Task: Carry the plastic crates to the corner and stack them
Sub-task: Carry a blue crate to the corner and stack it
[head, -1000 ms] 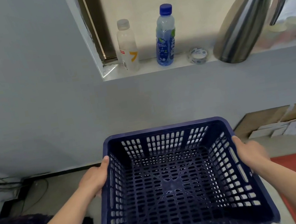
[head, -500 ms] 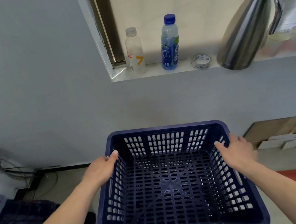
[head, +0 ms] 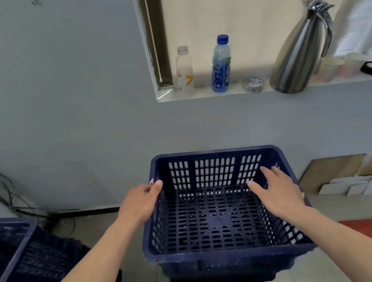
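Grey wall [head: 55, 112], blue crate [head: 216, 218] — lower crate [head: 225, 280] half-hidden

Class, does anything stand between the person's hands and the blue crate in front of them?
Nothing visible does. The left hand holds the blue crate at its left rim; the right hand lies with straight fingers over its right wall.

head cam; faces forward-down; close above crate [head: 221, 254]; wall [head: 55, 112] ahead
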The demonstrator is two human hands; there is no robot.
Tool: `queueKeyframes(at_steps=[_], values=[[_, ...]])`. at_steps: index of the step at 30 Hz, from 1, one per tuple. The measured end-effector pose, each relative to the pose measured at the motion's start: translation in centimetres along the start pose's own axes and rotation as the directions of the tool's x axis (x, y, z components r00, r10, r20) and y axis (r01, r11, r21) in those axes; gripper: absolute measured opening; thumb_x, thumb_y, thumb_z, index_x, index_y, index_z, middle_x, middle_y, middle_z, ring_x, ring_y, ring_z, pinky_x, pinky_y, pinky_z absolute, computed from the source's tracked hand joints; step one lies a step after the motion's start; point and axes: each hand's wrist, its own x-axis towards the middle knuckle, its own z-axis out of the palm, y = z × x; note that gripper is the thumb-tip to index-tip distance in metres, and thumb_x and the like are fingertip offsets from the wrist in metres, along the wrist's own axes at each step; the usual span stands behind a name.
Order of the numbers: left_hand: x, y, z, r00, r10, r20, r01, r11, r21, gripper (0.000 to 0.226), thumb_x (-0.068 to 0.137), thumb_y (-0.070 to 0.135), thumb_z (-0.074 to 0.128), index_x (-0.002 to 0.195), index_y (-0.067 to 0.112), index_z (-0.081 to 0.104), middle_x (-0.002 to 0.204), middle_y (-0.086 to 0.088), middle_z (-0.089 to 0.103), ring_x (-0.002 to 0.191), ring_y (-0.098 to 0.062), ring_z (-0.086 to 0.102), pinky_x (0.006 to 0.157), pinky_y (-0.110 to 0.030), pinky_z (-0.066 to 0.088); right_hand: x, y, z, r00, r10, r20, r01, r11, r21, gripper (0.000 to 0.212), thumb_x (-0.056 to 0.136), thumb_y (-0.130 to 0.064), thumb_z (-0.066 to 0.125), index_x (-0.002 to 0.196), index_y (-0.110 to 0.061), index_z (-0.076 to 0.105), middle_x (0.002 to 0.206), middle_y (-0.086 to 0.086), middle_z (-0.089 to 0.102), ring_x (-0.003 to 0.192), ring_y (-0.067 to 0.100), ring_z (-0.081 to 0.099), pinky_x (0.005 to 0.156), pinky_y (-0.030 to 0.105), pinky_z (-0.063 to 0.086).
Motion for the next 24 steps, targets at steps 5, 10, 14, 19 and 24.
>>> queueKeyframes(at_steps=[5,10,14,19,24], values=[[-5.0,-2.7,-1.7,0.995,0.101,0.006,-0.101,0.995,-0.020,0.075,0.092,0.068,0.047,0.142,0.013,0.051,0.146,-0.005,0.052,0.130,-0.023,0.053,0.103,-0.040,0.044,-7.3,-2.2,0.9,0.998,-0.018,-0.066,0.019,1.000,0.021,0.083,0.095,-0.072,0.045,0.163,-0.025,0.029,0.170,0.004,0.025,0.157,0.027,0.022,0.123,0.051,0.027],[-9.3,-7.1,-3.1,0.993,0.118,0.004,-0.118,0.993,-0.001,0.081,0.087,0.071,0.052,0.145,0.015,0.046,0.151,-0.004,0.045,0.135,-0.023,0.047,0.109,-0.043,0.042,-13.8,-3.9,2.7,0.995,-0.027,-0.096,0.030,0.999,0.034,0.085,0.093,-0.074,0.046,0.161,-0.025,0.032,0.169,0.004,0.029,0.155,0.027,0.026,0.123,0.050,0.030],[-11.9,-9.5,-3.7,0.993,0.116,0.001,-0.116,0.993,-0.018,0.080,0.087,0.071,0.051,0.144,0.015,0.049,0.149,-0.005,0.047,0.134,-0.023,0.048,0.107,-0.040,0.041,-17.6,-4.2,3.6,0.993,-0.009,-0.114,0.017,0.998,0.066,0.084,0.094,-0.072,0.048,0.161,-0.025,0.034,0.168,0.003,0.031,0.154,0.026,0.028,0.123,0.049,0.030],[-14.7,-11.4,-4.0,0.994,0.104,-0.019,-0.104,0.993,-0.048,0.078,0.088,0.069,0.053,0.143,0.013,0.050,0.147,-0.006,0.050,0.131,-0.023,0.050,0.106,-0.039,0.043,-20.3,-3.4,3.5,0.992,0.006,-0.129,0.007,0.995,0.103,0.082,0.094,-0.070,0.051,0.160,-0.025,0.035,0.168,0.002,0.032,0.155,0.025,0.027,0.123,0.052,0.029],[-17.8,-13.3,-3.2,0.998,0.055,-0.038,-0.058,0.995,-0.082,0.078,0.088,0.066,0.055,0.144,0.012,0.049,0.149,-0.007,0.047,0.133,-0.023,0.049,0.107,-0.038,0.041,-22.6,-2.0,3.4,0.992,0.003,-0.129,0.017,0.989,0.150,0.081,0.094,-0.067,0.054,0.160,-0.023,0.037,0.167,0.004,0.033,0.154,0.026,0.029,0.123,0.051,0.030]])
